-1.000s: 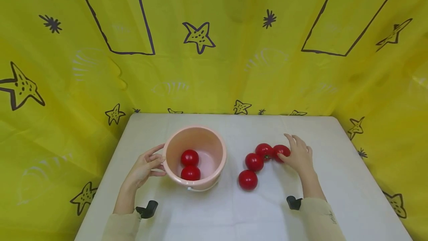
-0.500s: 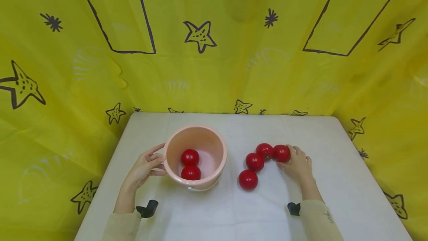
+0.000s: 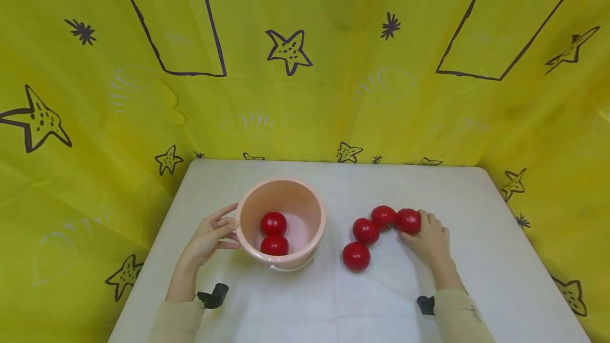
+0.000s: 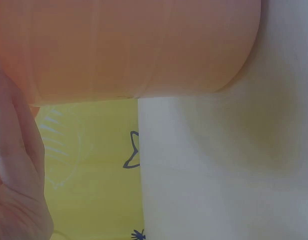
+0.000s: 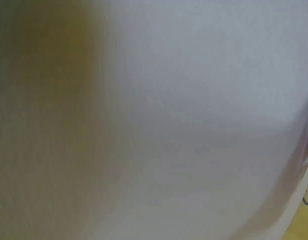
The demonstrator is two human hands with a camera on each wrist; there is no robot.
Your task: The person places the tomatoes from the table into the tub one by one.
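Observation:
A pink bucket [image 3: 249, 200] stands on the white table, with two red tomatoes [image 3: 274, 223] lying inside. At its left rim is my left hand [image 3: 209, 235], thumb at the rim and fingers along the outer wall. The left wrist view shows the fingers [image 4: 11, 125] beside the bucket's wall [image 4: 143, 45]. To the right, my right hand [image 3: 431, 240] grips the end tomato [image 3: 407, 221], fingers round its far right side and thumb at the near side. Three more tomatoes [image 3: 366, 231] curve away from it toward the front. The right wrist view is mostly blurred and hides the grip.
The bucket's white handle [image 3: 293, 267] hangs down at its front. Yellow curtain [image 3: 314, 115] with star prints surrounds the table [image 3: 333, 306] at the back and sides. A black wrist mount [image 3: 214, 296] sits by the left sleeve, another mount [image 3: 425, 305] by the right.
My right hand has lowered from above the end tomato and its fingers have wrapped round it. The left hand and bucket stay put; the head view shifts slightly.

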